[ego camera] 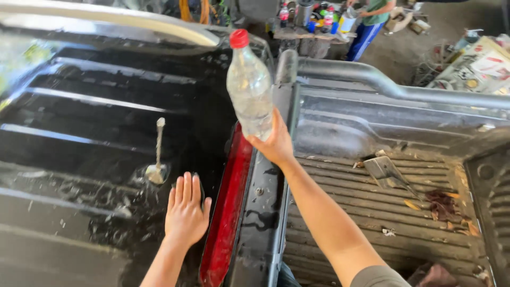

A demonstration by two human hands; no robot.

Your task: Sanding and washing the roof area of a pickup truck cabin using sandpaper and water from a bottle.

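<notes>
Right hand (275, 142) grips a clear red-capped bottle (248, 90) upright mid-frame, nearly empty; left hand (185, 210) lies flat, fingers spread, on the wet black roof panel (79, 149), so wetting looks mostly done

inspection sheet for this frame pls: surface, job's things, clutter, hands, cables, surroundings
surface: black vehicle roof, glossy and wet, with ribbed grooves.
job's things: clear plastic bottle with red cap, held upright; a stream of water falls onto the roof and pools.
clutter: dry leaves and debris plus a metal scrap in the ribbed truck bed.
hands: left hand flat on the wet roof, open; right hand gripping the bottle's base.
cables: coiled wire on the ground at right.
surroundings: red brake-light strip; a person at a cluttered bench.
</notes>
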